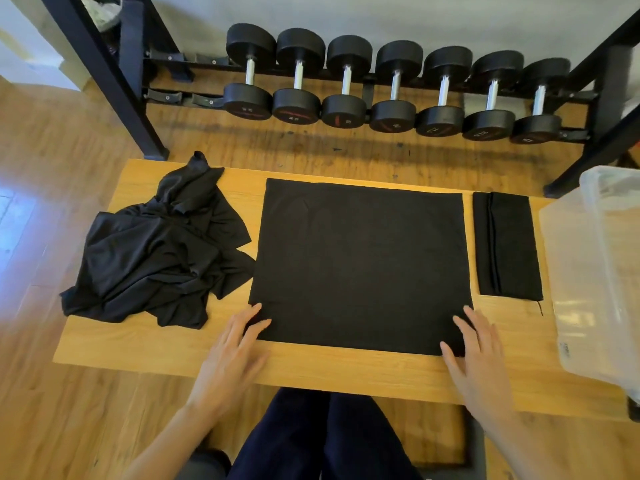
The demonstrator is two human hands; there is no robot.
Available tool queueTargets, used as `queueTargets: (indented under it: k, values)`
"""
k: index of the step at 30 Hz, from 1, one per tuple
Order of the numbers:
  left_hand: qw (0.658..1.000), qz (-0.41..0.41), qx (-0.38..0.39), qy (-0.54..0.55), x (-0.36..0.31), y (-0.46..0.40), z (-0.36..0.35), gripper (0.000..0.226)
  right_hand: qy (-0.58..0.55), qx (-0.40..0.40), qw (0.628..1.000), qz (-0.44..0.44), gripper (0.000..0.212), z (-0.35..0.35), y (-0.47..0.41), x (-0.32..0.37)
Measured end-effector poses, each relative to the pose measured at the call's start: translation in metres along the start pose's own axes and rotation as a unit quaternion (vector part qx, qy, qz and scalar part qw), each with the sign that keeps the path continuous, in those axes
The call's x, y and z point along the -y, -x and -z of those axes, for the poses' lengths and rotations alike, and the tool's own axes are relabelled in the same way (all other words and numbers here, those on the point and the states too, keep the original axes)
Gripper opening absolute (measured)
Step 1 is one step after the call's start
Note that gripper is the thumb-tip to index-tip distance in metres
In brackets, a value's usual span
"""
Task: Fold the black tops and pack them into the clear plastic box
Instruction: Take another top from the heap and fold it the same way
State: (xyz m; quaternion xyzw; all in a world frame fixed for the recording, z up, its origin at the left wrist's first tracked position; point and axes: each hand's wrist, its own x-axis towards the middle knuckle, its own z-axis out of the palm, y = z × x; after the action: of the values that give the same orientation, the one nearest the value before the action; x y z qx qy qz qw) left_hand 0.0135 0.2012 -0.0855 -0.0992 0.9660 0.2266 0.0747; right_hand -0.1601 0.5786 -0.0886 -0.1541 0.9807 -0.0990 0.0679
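A black top [360,265] lies flat as a neat rectangle mid-bench [311,368], w/ the left hand [235,348] on its near-left corner and the right hand [474,355] on its near-right corner, fingers of both straight and spread, no grip curled round the cloth. A crumpled pile [159,251] of tops sits just left of it, a narrow folded top [507,245] to the right. The clear box [599,271] stands at the bench's right end, dumbbells [394,88] racked behind.
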Motion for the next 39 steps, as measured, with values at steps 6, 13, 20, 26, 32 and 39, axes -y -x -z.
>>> queueTargets:
  k: [6,13,20,26,32,39]
  values:
    - [0.999,-0.039,-0.022,0.004,0.010,-0.005,0.014,0.051,0.043,0.027,0.997,0.063,0.045,0.016,0.014,-0.019]
    - [0.999,-0.025,-0.010,-0.021,0.016,-0.026,0.021,0.037,0.073,0.033,0.989,0.126,0.041,0.022,-0.007,-0.026]
    - [1.000,-0.012,0.015,-0.024,0.010,-0.035,0.035,0.031,0.038,0.059,0.989,0.133,0.028,0.034,-0.025,-0.024]
    - [0.998,0.045,0.043,0.023,0.003,-0.047,0.050,0.013,-0.070,0.119,0.990,0.038,0.014,0.054,-0.049,-0.023]
    - [0.975,0.125,0.013,0.184,-0.009,-0.081,0.065,0.013,-0.315,0.156,0.929,-0.118,0.012,0.081,-0.085,0.000]
    - [0.918,0.206,-0.040,0.336,-0.022,-0.133,0.083,0.017,-0.396,0.136,0.880,-0.223,0.013,0.087,-0.133,0.014]
